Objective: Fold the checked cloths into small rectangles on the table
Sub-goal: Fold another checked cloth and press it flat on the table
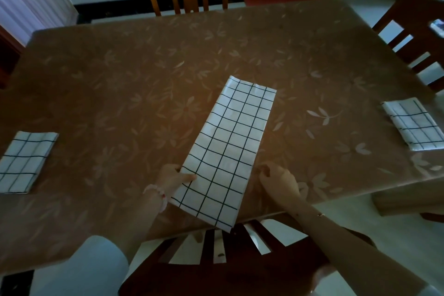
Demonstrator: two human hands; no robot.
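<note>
The bench (144, 74) carries three checked cloths on a brown flower-print cover.

1. Long checked cloth (230, 146): folded into a narrow strip and lying flat at the middle of the near edge, running from there toward the bench centre. Its near corner reaches past the near edge. The number of layers cannot be made out.
2. Left folded cloth (26, 158): a small rectangle at the left edge of the bench, partly cut off by the frame border.
3. Right folded cloth (413, 125): a small rectangle at the right edge, its outer corner also cut off.

Left hand (171, 175): it pinches the left long side of the long checked cloth near its near end, thumb on top. The remaining fingers are hidden under the fabric.

Right hand (278, 176): its fingers (264, 168) are curled just beside the strip's right long side. In the dim light it cannot be told whether they hold that side or only lie next to it.

A dark chair back (228, 262) hides the bench edge below the strip.
</note>
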